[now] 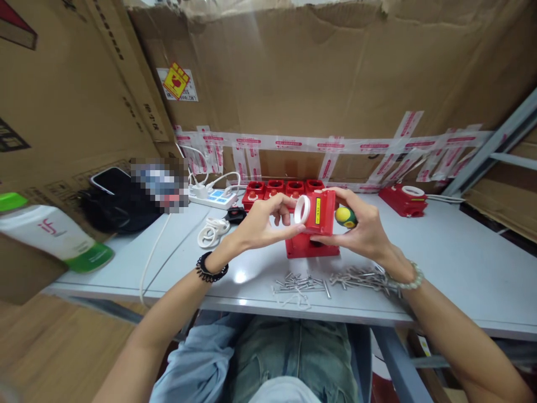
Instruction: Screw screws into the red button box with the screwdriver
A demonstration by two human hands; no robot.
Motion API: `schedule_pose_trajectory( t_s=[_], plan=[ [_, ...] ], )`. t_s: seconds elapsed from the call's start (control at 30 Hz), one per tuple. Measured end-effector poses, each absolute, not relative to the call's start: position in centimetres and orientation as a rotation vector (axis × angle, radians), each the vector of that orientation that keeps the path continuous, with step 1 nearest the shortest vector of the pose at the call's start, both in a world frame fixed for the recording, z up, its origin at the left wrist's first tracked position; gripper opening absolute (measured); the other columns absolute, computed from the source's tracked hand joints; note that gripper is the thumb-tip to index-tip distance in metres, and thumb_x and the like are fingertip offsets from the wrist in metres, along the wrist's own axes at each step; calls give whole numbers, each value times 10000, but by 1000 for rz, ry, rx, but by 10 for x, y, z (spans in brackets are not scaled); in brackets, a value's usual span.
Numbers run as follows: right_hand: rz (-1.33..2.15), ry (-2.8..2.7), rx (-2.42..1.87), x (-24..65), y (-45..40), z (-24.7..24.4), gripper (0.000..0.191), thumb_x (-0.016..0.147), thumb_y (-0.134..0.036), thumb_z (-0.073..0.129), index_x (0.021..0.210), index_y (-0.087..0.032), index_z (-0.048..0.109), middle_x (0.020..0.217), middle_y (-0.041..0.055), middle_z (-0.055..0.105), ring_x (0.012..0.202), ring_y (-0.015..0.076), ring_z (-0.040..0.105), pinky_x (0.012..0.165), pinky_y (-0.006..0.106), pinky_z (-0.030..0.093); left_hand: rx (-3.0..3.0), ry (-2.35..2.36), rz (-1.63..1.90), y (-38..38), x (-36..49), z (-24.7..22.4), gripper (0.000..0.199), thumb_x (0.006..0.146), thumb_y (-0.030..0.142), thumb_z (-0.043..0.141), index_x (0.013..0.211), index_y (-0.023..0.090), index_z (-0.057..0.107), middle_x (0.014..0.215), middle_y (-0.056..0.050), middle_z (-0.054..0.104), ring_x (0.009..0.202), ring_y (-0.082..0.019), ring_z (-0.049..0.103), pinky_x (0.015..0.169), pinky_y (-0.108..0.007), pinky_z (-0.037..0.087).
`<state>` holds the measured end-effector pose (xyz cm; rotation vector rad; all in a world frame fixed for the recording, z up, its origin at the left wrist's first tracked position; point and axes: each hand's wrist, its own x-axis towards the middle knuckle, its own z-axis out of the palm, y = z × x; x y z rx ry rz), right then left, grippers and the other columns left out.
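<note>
A red box (326,208) with a yellow label is raised over the table between my hands. My right hand (364,226) grips its right side, and a yellow-green screwdriver handle (345,217) sticks out beside that palm. A white ring (302,210) sits at the box's left end, with the fingers of my left hand (268,223) closed round it. Behind and below the raised box, another red part (308,246) rests on the table. Several red units (254,194) stand in a row farther back.
Metal screws (300,282) lie in piles near the table's front edge (251,305). White rings (212,232), a power strip (216,197), a black bag (121,210) and a white-green tube (54,232) are at left. Another red box (403,201) stands at right.
</note>
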<state>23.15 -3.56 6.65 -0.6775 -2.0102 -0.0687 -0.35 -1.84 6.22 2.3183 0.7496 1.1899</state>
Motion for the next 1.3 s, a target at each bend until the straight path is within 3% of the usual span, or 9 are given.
schedule_pose_trajectory(
  t_s=[0.13,0.2,0.37,0.6,0.77,0.87,1.0,1.13,1.3],
  plan=[
    [-88,-1994,-691,231,-36,66,755,598,-415,880,1240,-181,558,1140,119,697,980,261,689,880,401,572,2295,846,1278,-19,-1,62,343,890,433,584,692,153,572,648,-1,571,588,-98,493,556,-243,415],
    [-79,-1999,-673,231,-35,65,755,594,-409,884,1237,-176,562,1123,116,704,965,255,693,870,391,577,2326,776,1404,-18,0,62,272,845,415,644,869,149,593,836,-42,615,742,-135,568,643,-265,483],
    [-59,-1985,-655,231,-34,64,785,570,-418,894,1238,-175,561,1116,112,707,960,252,696,860,378,580,2507,407,1322,-17,-2,61,572,797,231,690,1323,210,467,1360,-138,511,1263,-250,503,958,-358,515],
    [-70,-2024,-650,232,-33,63,763,571,-387,897,1220,-170,561,1085,104,708,931,237,683,838,371,575,2397,558,1220,-18,-6,63,519,831,305,704,1303,181,527,1243,-123,636,1066,-200,631,904,-322,534],
    [-144,-2079,-649,229,-34,63,739,608,-440,869,1208,-132,568,1067,142,702,903,250,680,818,398,578,2249,808,1177,-18,-3,59,290,881,417,616,993,149,605,880,-53,689,757,-145,623,728,-300,524],
    [-143,-2087,-669,229,-35,63,724,623,-448,857,1216,-150,568,1070,132,704,902,255,684,815,408,578,2318,800,1130,-16,-5,57,308,945,443,484,1028,162,577,991,-76,665,890,-185,622,837,-370,516],
    [-140,-2071,-714,232,-35,63,723,629,-453,852,1234,-185,563,1077,112,706,926,258,686,825,414,576,2509,467,1230,-14,-6,56,530,833,338,657,1300,212,441,1322,-130,523,1227,-259,518,1023,-432,463],
    [-139,-2071,-700,233,-34,63,736,618,-472,851,1229,-179,565,1053,108,704,901,253,686,800,404,576,2529,410,1254,-14,-4,57,499,805,235,676,1260,205,472,1250,-121,549,1143,-230,557,954,-373,504],
    [-164,-2107,-682,232,-33,62,693,648,-397,841,1238,-182,549,1065,107,697,890,242,665,786,400,567,2375,576,1194,-15,-3,53,440,852,339,647,1226,190,469,1055,-77,624,915,-175,595,834,-339,503]
  ],
)
